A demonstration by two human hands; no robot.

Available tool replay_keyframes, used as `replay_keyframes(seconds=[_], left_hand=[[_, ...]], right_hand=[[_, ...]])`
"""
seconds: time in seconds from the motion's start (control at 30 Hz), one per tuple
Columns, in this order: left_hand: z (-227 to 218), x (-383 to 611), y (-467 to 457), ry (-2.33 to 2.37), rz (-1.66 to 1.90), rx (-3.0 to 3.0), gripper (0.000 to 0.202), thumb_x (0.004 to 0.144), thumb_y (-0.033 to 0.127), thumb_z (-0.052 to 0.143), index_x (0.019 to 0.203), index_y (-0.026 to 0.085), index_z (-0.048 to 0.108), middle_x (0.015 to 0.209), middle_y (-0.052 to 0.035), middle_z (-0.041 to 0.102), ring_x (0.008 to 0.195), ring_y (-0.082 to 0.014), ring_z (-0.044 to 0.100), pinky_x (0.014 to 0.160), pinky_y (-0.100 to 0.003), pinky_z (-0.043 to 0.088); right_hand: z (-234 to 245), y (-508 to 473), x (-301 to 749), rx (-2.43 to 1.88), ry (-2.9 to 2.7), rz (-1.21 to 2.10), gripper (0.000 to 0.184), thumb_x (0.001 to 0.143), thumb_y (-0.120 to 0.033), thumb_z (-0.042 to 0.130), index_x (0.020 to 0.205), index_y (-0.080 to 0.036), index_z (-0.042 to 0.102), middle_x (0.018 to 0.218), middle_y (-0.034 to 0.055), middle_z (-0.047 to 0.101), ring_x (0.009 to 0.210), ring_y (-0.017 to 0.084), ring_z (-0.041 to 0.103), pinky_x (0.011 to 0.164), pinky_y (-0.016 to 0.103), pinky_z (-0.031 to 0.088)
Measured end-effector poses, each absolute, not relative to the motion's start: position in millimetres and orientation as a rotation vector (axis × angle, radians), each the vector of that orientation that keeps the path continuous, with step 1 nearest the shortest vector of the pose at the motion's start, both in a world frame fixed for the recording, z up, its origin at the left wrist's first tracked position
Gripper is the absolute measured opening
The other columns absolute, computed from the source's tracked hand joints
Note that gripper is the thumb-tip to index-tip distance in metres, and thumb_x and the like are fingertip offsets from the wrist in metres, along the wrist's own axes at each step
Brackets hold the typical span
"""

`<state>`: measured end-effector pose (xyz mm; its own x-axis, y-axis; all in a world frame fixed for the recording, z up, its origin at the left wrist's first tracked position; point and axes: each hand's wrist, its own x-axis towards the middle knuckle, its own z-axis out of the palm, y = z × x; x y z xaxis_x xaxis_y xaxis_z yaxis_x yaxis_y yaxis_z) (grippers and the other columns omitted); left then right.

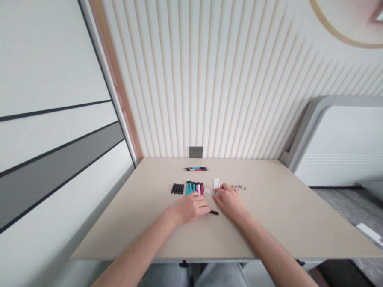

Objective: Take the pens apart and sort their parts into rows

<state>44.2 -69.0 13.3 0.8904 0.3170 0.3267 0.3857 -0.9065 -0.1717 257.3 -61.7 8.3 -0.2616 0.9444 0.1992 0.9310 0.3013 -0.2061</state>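
Glossy teal and pink markers (194,187) lie side by side just past your left hand's fingers (197,198), which rest together against their ends. Your right hand's fingers (219,192), also together, touch slim white rods (216,183); you cannot tell whether they grip. Short black cylinders (177,188) lie left of your left fingers, and a black pen (213,212) lies just below them on the smooth beige tabletop (271,216).

I find the tabletop (290,217) a smooth, matt laminate. Nearer its far edge, the teal and pink pen barrels (194,188) are glossy plastic; the black pen parts (177,188) look like duller plastic. The white rods (216,183) appear smooth, their material unconfirmed. The small grey parts (239,187) look metallic, but are too small to confirm.
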Motion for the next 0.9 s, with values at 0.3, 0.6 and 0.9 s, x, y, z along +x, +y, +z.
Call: replay_keyframes(seconds=[0.3,0.6,0.9], left_hand=[[13.1,43.6,-68.7,-0.533,-0.424,-2.840,0.016,0.095,0.015,0.047,0.097,0.020,0.063,0.086,-0.0031,0.065,0.083,-0.0174,0.058,0.080,-0.032,0.040],[13.8,43.9,-69.1,-0.544,-0.402,-2.839,0.016,0.096,0.017,0.047,0.096,0.020,0.063,0.087,-0.0021,0.066,0.083,-0.0170,0.057,0.080,-0.032,0.040],[17.7,43.6,-70.5,-0.521,-0.385,-2.837,0.015,0.095,0.016,0.048,0.096,0.018,0.063,0.085,-0.0020,0.065,0.082,-0.0178,0.056,0.078,-0.032,0.040]], right_hand=[[9.7,-61.2,256.8,-1.704,-2.292,0.093,0.028,0.096,-0.037,0.046,0.106,-0.024,0.068,0.106,0.0066,0.064,0.097,0.019,0.061,0.086,0.029,0.035],[7.7,-60.1,259.1,-1.639,-2.278,0.054,0.026,0.096,-0.035,0.047,0.107,-0.024,0.068,0.108,0.0058,0.064,0.098,0.019,0.060,0.086,0.029,0.034],[3.3,-56.4,259.5,-1.602,-2.291,0.020,0.027,0.097,-0.031,0.044,0.096,-0.024,0.070,0.099,0.0038,0.067,0.096,0.019,0.060,0.085,0.029,0.035]])
